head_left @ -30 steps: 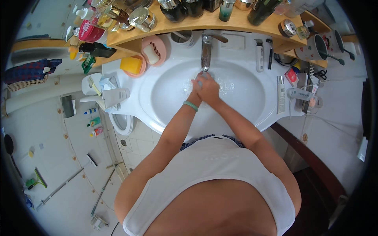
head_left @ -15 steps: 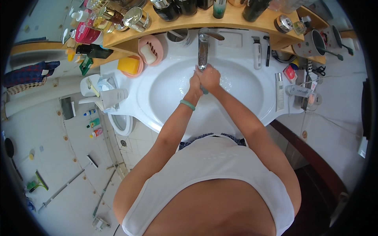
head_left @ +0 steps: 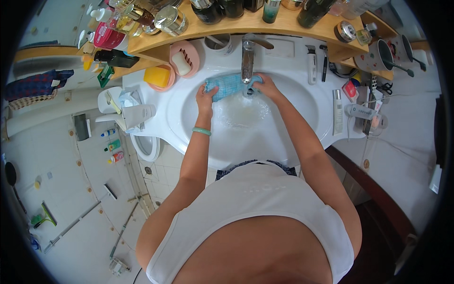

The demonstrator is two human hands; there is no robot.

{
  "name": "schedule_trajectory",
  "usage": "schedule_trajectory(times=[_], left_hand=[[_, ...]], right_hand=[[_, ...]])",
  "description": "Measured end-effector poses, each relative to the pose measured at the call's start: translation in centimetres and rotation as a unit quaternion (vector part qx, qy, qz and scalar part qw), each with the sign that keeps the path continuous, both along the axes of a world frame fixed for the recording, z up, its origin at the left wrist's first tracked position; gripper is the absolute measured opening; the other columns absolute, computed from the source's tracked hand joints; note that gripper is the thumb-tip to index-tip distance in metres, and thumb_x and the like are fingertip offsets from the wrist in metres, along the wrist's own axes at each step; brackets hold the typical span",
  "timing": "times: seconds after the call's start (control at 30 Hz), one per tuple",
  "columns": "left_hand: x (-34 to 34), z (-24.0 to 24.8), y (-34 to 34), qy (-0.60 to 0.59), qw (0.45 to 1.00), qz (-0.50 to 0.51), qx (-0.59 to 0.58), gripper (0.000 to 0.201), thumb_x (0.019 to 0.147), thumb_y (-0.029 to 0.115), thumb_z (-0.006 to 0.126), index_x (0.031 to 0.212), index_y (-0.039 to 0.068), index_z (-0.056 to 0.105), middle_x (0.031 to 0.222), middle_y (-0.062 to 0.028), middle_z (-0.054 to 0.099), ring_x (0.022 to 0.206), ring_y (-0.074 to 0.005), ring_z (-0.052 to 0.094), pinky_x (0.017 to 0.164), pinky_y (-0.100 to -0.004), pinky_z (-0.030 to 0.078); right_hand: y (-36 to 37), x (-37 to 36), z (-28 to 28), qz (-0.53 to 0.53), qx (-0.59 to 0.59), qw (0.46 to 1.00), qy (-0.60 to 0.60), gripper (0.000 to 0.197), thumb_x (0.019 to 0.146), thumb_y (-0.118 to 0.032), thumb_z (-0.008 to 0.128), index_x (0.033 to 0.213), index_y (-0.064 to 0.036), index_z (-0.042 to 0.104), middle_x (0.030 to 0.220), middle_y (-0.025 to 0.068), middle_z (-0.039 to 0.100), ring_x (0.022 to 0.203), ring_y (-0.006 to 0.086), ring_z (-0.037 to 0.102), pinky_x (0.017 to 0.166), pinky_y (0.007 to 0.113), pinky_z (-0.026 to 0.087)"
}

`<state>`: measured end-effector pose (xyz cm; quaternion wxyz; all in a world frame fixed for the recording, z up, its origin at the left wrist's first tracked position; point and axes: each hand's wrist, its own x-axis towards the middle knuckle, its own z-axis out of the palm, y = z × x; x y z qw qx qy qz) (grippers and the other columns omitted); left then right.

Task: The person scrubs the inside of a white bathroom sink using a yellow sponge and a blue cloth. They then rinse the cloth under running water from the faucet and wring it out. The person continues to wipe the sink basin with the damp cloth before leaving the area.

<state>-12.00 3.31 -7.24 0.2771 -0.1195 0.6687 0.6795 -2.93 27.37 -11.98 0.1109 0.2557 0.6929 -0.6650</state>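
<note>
The blue cloth [head_left: 226, 87] hangs stretched between two hands over the back of the sink [head_left: 298, 111], by the spout of the tap [head_left: 247, 61]. The left hand [head_left: 205, 98] pinches one end, thumb in front; the right hand [head_left: 267, 87] pinches the other. I can't tell whether a stream strikes it. To my eye, an even pull from both ends suits it best — held low, so drips land in the water [head_left: 243, 113] below — and the left end clear of the white soap [head_left: 181, 63] beyond the rim.
</note>
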Motion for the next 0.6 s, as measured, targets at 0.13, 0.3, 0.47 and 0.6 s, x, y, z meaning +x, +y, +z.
schedule_trajectory(times=[0.13,0.3,0.47,0.6], left_hand=[[2.0,-2.6,2.0,-0.118,0.977,0.063,0.167,0.048,0.089,0.033,0.059,0.127,0.006,0.048,0.109,-0.0091,0.060,0.100,-0.0264,0.058,0.089,-0.0426,0.046],[3.7,-1.7,5.7,-0.322,0.872,0.006,0.368,0.047,0.089,0.050,0.052,0.114,0.010,0.054,0.105,-0.0100,0.059,0.097,-0.0288,0.056,0.086,-0.0433,0.047],[4.7,-6.7,7.2,-0.083,0.923,-0.183,0.328,0.040,0.093,0.046,0.047,0.108,0.010,0.053,0.103,-0.0095,0.058,0.092,-0.0255,0.056,0.084,-0.0374,0.047],[6.2,-6.3,9.7,-0.325,0.880,0.024,0.346,0.035,0.098,0.035,0.036,0.118,0.009,0.049,0.105,-0.0074,0.058,0.095,-0.0201,0.057,0.087,-0.0304,0.047]], right_hand=[[-3.2,0.9,3.2,-0.208,-0.302,0.930,0.029,0.052,0.070,-0.005,0.056,0.122,-0.0055,0.052,0.094,0.0048,0.058,0.086,0.0161,0.056,0.076,0.028,0.046],[-7.2,2.9,7.2,-0.068,-0.036,0.986,0.145,0.036,0.073,-0.013,0.064,0.108,-0.0088,0.059,0.092,0.0048,0.057,0.083,0.0198,0.057,0.071,0.032,0.048],[-10.0,3.4,10.9,0.052,0.322,0.938,0.114,0.029,0.072,-0.030,0.072,0.093,-0.0113,0.065,0.104,0.0099,0.056,0.089,0.0334,0.058,0.073,0.044,0.048],[-6.5,0.5,7.8,-0.115,0.338,0.934,0.012,0.035,0.069,-0.036,0.073,0.092,-0.0110,0.065,0.105,0.0098,0.056,0.090,0.0363,0.059,0.075,0.044,0.049]])
